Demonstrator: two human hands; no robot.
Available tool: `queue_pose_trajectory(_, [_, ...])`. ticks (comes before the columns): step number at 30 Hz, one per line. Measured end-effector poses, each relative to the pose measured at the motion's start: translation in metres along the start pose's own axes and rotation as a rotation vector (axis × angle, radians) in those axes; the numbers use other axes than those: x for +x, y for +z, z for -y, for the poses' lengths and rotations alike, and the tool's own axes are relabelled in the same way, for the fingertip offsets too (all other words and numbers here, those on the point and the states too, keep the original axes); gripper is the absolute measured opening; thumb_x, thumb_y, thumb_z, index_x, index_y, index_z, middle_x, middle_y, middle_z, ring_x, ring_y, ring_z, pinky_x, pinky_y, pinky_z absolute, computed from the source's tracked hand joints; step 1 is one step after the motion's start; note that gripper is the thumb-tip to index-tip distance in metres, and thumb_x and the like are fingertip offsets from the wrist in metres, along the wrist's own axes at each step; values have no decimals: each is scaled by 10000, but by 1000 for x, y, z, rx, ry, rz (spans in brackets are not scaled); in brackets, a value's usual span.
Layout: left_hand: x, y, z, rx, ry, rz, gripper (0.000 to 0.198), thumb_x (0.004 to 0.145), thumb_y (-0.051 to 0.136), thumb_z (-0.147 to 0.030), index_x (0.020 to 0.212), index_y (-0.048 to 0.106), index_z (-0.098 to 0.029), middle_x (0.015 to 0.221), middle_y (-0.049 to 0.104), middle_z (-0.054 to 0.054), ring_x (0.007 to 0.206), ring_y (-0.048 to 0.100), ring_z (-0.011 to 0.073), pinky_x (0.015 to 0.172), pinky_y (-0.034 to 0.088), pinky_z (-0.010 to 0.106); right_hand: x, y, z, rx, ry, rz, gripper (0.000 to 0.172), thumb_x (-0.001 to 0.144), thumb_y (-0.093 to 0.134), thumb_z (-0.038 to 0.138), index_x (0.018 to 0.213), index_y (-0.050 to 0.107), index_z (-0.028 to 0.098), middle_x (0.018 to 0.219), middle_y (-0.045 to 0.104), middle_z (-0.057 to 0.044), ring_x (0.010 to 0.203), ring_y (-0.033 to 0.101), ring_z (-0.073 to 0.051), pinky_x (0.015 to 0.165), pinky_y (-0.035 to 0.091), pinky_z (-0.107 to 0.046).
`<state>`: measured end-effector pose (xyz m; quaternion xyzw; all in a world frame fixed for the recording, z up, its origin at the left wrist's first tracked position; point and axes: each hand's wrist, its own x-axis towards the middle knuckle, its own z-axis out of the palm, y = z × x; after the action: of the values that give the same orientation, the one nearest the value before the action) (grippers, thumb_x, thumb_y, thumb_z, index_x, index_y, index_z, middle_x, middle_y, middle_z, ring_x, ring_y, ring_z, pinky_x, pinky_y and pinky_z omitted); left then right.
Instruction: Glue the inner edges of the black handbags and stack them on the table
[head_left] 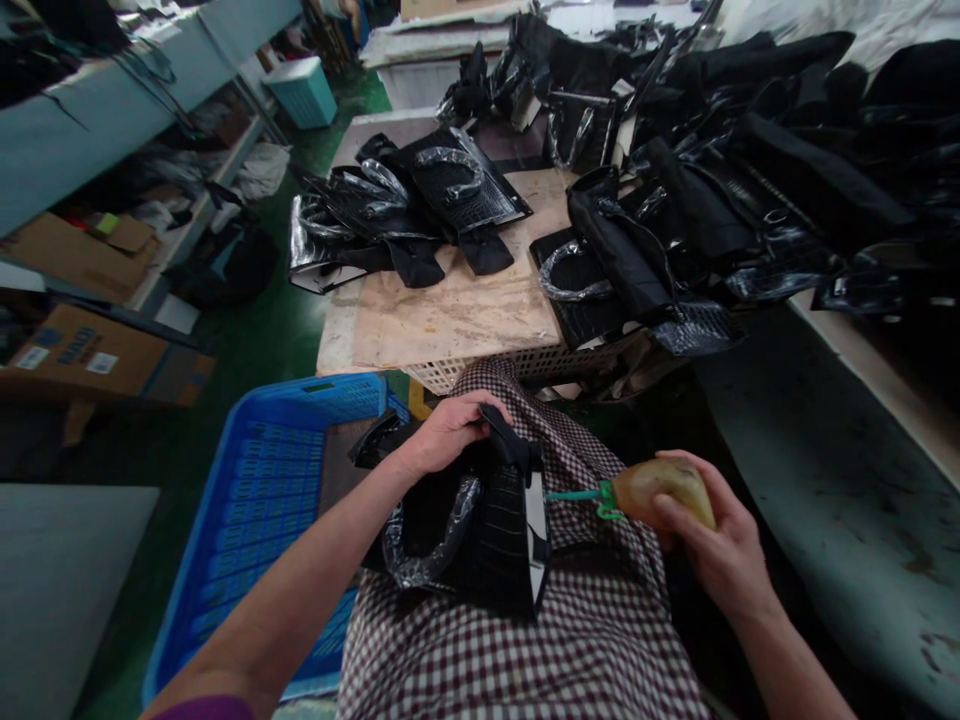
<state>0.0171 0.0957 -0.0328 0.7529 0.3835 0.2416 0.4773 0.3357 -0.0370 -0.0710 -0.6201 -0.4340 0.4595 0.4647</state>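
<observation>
Across my lap, on a checked apron, lies a black crocodile-textured handbag with its curved handle wrapped in clear plastic. My left hand grips the bag's upper edge near a black fabric flap, fingers closed on it. A white strip shows along the bag's right side. In my right hand is a squeeze bottle of yellowish-brown contents, lying sideways. Its green nozzle points left, with the tip close to the white strip; whether it touches I cannot tell.
A blue plastic crate stands at my left. Ahead, a wooden board bears several black bags, with more bags heaped to the right. Cardboard boxes sit by shelves at the far left. A teal basket is farther back.
</observation>
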Motion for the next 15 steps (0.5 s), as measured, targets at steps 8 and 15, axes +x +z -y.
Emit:
queue_pose_trajectory(8, [0, 1, 2, -6, -8, 5, 266, 783, 493, -55, 900, 711, -152, 970, 663, 61, 951, 639, 178, 910, 520, 344, 10, 13, 1, -19, -27, 16, 538, 740, 799, 419, 1200, 559, 277, 1066, 622, -42, 881, 621, -224, 708, 552, -287])
queue_pose_trajectory(15, [0, 1, 1, 4, 4, -5, 258, 783, 503, -47, 885, 714, -156, 962, 674, 55, 945, 640, 172, 908, 521, 335, 9, 2, 14, -71, 26, 145, 494, 746, 789, 438, 1170, 592, 279, 1022, 654, -23, 869, 631, -216, 741, 548, -279])
